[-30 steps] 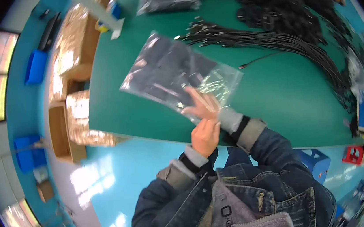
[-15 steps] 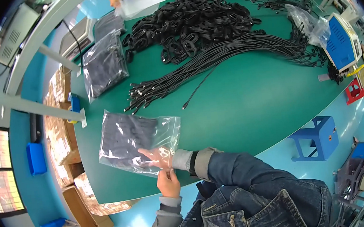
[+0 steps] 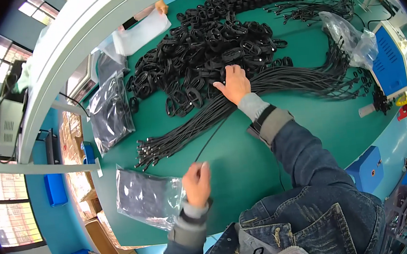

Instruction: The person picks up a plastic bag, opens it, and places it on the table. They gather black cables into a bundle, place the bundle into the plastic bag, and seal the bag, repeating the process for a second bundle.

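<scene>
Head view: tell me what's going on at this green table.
A person in a denim jacket works at a green table. The right hand reaches out and rests on a long bundle of black cables, at the edge of a big heap of coiled black cables. The left hand is at the edge of a filled clear plastic bag lying near the table's front. Another filled bag lies further left.

Green table (image 3: 286, 163); cables (image 3: 235, 49); bags (image 3: 146, 197)
</scene>
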`<state>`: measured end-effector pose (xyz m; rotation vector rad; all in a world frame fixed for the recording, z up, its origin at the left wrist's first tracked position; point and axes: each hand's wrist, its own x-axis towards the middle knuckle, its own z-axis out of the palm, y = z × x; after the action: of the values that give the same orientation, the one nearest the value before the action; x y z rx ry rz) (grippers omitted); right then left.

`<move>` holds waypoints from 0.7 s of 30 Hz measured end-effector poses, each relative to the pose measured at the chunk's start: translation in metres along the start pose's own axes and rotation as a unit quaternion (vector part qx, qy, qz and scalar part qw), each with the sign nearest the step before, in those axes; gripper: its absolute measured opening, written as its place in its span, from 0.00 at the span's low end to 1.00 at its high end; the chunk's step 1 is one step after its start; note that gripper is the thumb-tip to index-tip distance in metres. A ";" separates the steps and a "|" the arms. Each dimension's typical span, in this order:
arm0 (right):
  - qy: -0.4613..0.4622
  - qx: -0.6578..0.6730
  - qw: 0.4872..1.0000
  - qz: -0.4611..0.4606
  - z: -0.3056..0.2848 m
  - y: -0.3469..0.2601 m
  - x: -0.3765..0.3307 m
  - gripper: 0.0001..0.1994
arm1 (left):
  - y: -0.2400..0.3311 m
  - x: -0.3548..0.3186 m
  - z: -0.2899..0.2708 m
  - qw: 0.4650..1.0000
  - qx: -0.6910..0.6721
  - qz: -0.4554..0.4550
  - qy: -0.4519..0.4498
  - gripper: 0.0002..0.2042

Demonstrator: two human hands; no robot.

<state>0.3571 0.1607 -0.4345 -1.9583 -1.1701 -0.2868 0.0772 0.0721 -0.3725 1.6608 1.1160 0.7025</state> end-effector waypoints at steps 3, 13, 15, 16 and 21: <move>-0.101 -0.036 0.994 0.004 0.013 0.028 0.015 0.12 | 0.022 0.082 0.051 0.950 -0.265 -0.130 -0.097 0.13; -0.163 0.229 0.922 -0.268 -0.051 0.053 0.052 0.14 | -0.010 0.190 0.131 0.757 -0.579 -0.298 -0.056 0.20; -0.086 0.088 0.972 -0.199 -0.036 0.058 0.080 0.12 | 0.007 0.183 0.133 0.705 -0.640 -0.296 -0.078 0.21; -0.085 0.093 0.972 -0.197 -0.027 0.063 0.083 0.12 | 0.003 0.181 0.132 0.707 -0.637 -0.297 -0.075 0.21; -0.177 -0.042 0.957 -0.225 0.006 0.080 0.081 0.15 | -0.006 0.191 0.136 0.657 -0.672 -0.332 -0.081 0.21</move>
<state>0.4649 0.1977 -0.4355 -1.8425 -1.8696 -0.2248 0.2680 0.1915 -0.4360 -0.0181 0.6081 0.5786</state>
